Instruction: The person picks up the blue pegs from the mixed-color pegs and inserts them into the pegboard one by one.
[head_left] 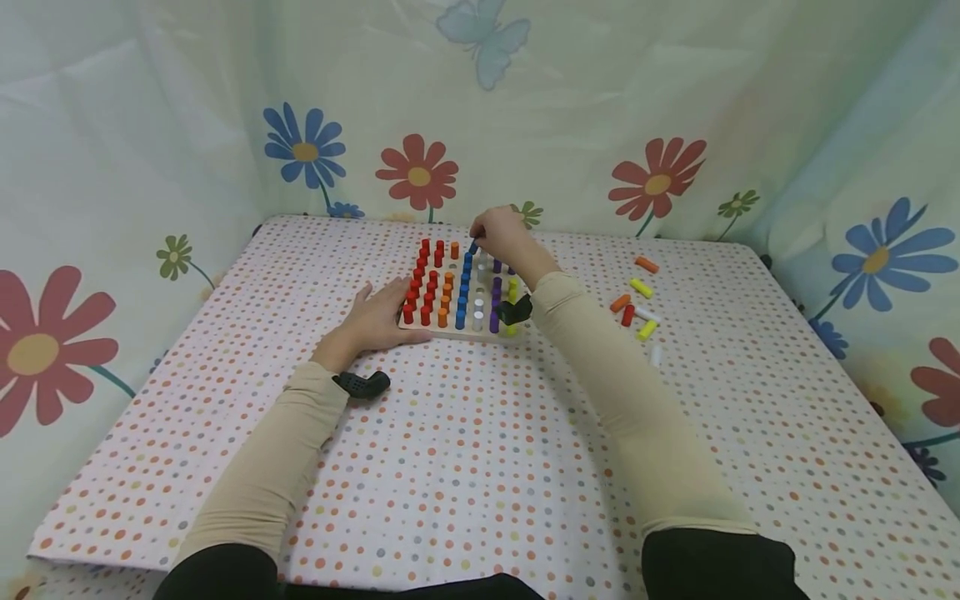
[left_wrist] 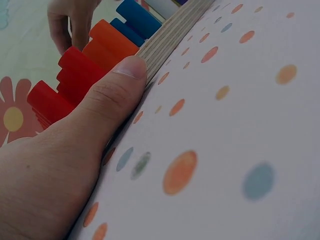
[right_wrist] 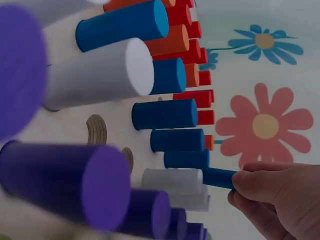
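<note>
A wooden pegboard [head_left: 480, 337] holds columns of red, orange, blue, white, purple and yellow round pegs. My right hand [head_left: 504, 235] is over its far edge, pinching a blue peg [right_wrist: 219, 178] between thumb and fingertips at the far end of the blue column. In the right wrist view this peg lines up behind the other blue pegs, and a white peg [right_wrist: 172, 181] partly covers its lower end. My left hand [head_left: 378, 315] rests at the board's near left corner. Its thumb [left_wrist: 117, 87] lies straight against the front edge, beside the red pegs [left_wrist: 75, 70].
Loose pegs lie on the dotted tablecloth to the right of the board, among them an orange peg [head_left: 647, 264], a yellow peg [head_left: 641, 288], a red peg [head_left: 627, 315] and a white peg [head_left: 656, 356]. A flowered curtain [head_left: 540, 125] hangs behind the table.
</note>
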